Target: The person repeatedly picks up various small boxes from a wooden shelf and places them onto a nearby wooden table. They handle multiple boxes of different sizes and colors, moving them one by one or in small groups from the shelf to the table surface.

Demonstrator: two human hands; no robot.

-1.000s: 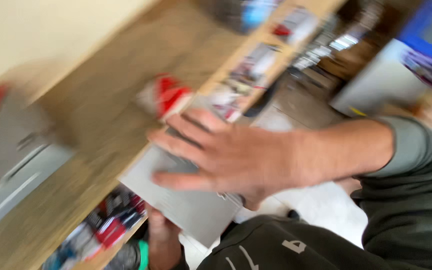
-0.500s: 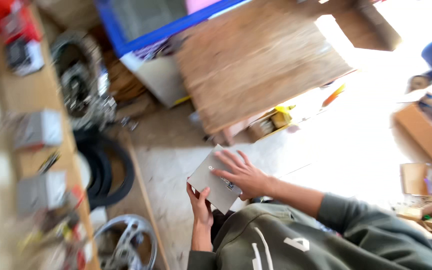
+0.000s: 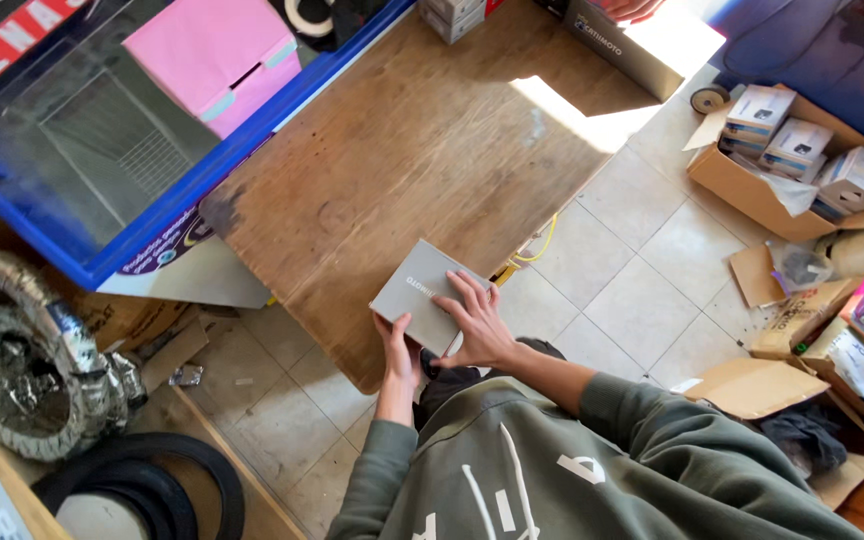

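I hold a flat grey box [image 3: 414, 290] over the near corner of a wooden table [image 3: 422, 150]. My left hand [image 3: 397, 348] grips its near lower edge from below. My right hand [image 3: 477, 325] lies flat on its top right side, fingers spread along the edge. The box sits tilted, one corner pointing away from me. My green sleeves fill the bottom of the view.
A blue glass-topped chest [image 3: 82, 160] with a pink box [image 3: 217, 55] on it stands at the left. Tyres [image 3: 32, 350] lie at the lower left. An open carton of small boxes [image 3: 802, 150] and loose cardboard [image 3: 752, 385] sit on the tiled floor at the right.
The view has swung from a shelf to the wooden table. Both hands still hold the grey box, now over the table's near corner.
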